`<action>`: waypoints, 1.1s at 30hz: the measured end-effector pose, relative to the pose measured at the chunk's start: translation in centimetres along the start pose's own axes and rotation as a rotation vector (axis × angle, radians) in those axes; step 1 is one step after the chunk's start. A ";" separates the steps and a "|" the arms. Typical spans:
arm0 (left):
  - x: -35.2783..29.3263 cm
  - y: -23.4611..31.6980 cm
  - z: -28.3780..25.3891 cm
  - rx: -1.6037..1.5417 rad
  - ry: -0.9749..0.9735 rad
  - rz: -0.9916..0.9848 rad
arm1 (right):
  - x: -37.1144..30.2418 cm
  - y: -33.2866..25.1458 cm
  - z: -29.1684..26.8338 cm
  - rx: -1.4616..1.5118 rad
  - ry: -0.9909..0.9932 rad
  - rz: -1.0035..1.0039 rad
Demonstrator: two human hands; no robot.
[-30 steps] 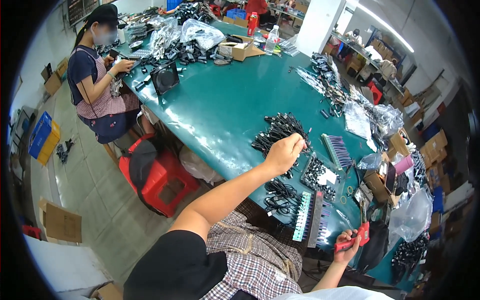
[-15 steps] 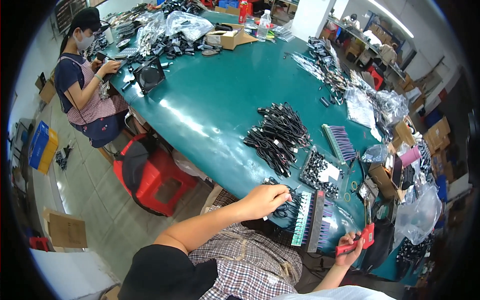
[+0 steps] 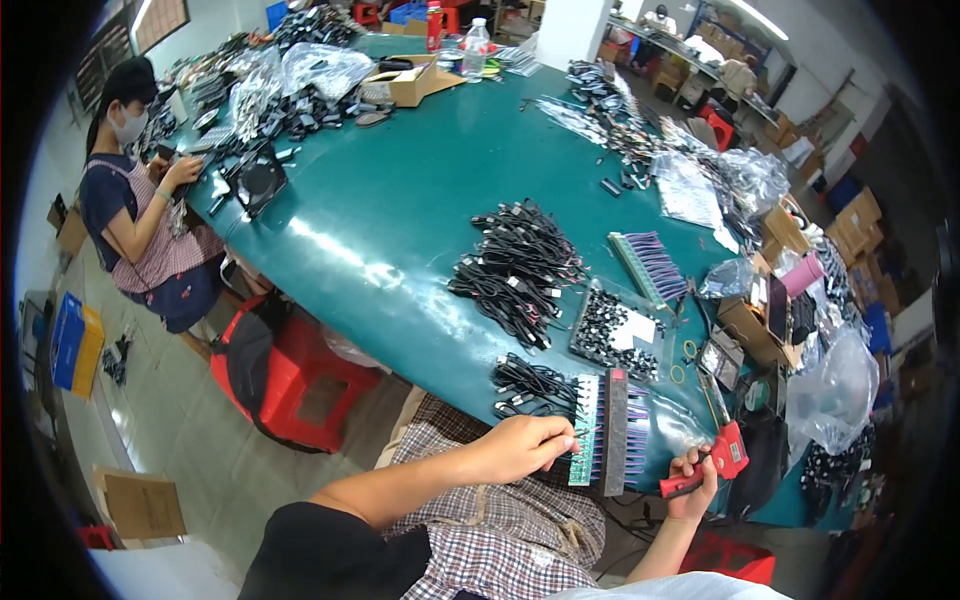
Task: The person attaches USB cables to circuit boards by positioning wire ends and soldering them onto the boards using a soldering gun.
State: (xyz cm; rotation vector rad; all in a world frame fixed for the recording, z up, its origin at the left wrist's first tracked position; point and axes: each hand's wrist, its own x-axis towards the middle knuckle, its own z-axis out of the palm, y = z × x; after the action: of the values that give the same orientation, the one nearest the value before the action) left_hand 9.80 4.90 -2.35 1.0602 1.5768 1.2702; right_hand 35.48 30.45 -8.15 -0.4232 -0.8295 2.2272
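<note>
My left hand [image 3: 525,447] is closed, thumb and fingers pinched together at the left edge of a green circuit board strip [image 3: 582,425]. Whatever is in the pinch is too small to make out. A dark bar [image 3: 613,430] with a red end lies across the purple wires that run out of the strip's right side. Black cables [image 3: 530,385] lie in a small bunch just beyond this hand. Off to the right, my right hand [image 3: 690,482] wraps round the handle of a red soldering gun [image 3: 731,452], its thin tip pointing away from me.
Bundled black cables [image 3: 515,270] lie ahead on the green table [image 3: 400,180]. Beside them are a clear tray of small black parts [image 3: 610,325] and a second wired board [image 3: 648,268]. Boxes and plastic bags crowd the right. A co-worker [image 3: 140,200] sits far left, near a red stool [image 3: 290,370].
My left hand has come down from the cable bunch to the board's left edge. My right hand keeps hold of the soldering gun. The whole view has shifted slightly.
</note>
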 end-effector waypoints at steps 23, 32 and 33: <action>-1.9 2.5 5.1 -0.204 -0.075 -0.020 | -8.0 5.7 14.9 -0.825 -0.029 -0.302; -3.5 1.9 6.0 -0.156 -0.110 -0.034 | -9.8 6.3 14.5 -0.834 0.031 -0.304; -3.6 2.0 5.9 -0.156 -0.110 -0.035 | -9.8 6.2 14.5 -0.848 0.017 -0.315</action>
State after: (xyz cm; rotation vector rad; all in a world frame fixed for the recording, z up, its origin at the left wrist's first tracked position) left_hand 16.73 3.44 -0.92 0.9822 1.3845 1.2675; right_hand 31.72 13.69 -1.07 -0.6402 -1.6901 1.4977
